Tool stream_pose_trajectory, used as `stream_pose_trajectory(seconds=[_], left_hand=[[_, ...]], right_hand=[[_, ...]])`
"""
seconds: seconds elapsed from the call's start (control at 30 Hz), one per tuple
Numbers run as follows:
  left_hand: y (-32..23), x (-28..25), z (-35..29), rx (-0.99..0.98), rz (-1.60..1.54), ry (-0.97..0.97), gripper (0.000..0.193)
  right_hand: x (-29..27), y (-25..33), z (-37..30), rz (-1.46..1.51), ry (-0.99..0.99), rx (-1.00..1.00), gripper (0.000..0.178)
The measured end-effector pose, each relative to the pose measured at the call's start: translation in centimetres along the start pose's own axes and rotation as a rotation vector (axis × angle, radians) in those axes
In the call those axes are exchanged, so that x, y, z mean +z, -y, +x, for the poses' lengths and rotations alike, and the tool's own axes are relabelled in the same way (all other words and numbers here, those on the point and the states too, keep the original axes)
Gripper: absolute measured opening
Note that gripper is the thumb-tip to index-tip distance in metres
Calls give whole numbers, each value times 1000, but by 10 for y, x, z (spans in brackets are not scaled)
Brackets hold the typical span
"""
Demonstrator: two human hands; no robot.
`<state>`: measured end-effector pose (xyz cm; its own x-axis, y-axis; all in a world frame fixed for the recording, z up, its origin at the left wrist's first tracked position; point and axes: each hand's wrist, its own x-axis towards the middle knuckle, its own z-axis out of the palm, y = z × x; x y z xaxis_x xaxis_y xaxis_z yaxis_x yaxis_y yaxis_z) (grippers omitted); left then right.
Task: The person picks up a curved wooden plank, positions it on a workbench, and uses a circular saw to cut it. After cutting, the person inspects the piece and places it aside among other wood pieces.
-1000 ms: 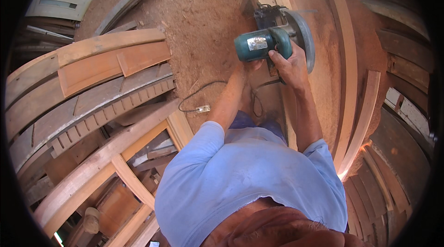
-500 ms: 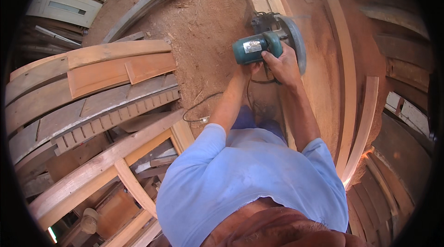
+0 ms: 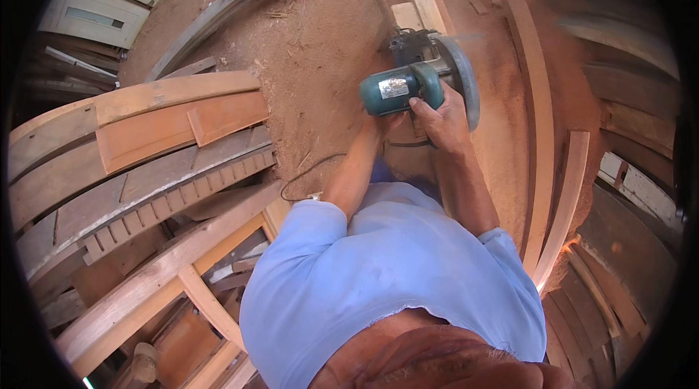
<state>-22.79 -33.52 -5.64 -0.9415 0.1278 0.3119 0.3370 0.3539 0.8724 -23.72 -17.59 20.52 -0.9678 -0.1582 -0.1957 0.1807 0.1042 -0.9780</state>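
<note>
A green circular saw (image 3: 389, 90) with a grey rounded blade guard (image 3: 463, 83) rests over a long board (image 3: 486, 171) dusted with sawdust. My right hand (image 3: 443, 118) is closed round the saw's rear handle, its thumb lying on top near the motor. Below the motor housing is my left hand (image 3: 389, 122), close against the saw's underside. The motor hides most of its fingers, so I cannot tell what they grip. A dark power cord (image 3: 313, 168) loops out to the left of my left forearm.
Two long timber strips (image 3: 539, 98) lie right of the board. Stacked planks and panels (image 3: 182, 127) and a wooden frame (image 3: 156, 272) fill the left. Pale doors (image 3: 91, 16) stand far left. Sawdust covers the ground (image 3: 306, 47). Bright orange light (image 3: 571, 243) shows at the lower right.
The whole view has shifted slightly, moving the saw and my arms a little left in the picture. My right hand keeps its hold on the saw.
</note>
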Motion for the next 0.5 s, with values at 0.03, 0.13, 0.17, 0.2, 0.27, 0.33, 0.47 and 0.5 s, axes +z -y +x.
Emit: stream_pose_trajectory(seconds=[0.03,0.13,0.17,0.2,0.27,0.33,0.47,0.5], left_hand=[[-2,-2,1,1,14,-4,42],[-5,-9,3,-5,34,-13,41],[-5,-10,4,-8,37,-12,41],[-5,-11,6,-7,37,-14,40],[-6,-12,10,-4,40,-12,40],[-6,-14,15,-4,43,-10,40],[-6,-16,23,0,47,-11,39],[-6,-16,25,1,47,-10,38]], right_hand=[[1,1,3,24,-9,-10,30],[2,9,6,30,21,-6,30],[2,12,8,37,23,-9,30],[2,14,9,44,25,-11,29],[3,17,12,36,17,-24,29],[5,18,16,7,1,-37,28],[3,16,23,30,16,-10,29],[3,16,24,29,16,-17,29]])
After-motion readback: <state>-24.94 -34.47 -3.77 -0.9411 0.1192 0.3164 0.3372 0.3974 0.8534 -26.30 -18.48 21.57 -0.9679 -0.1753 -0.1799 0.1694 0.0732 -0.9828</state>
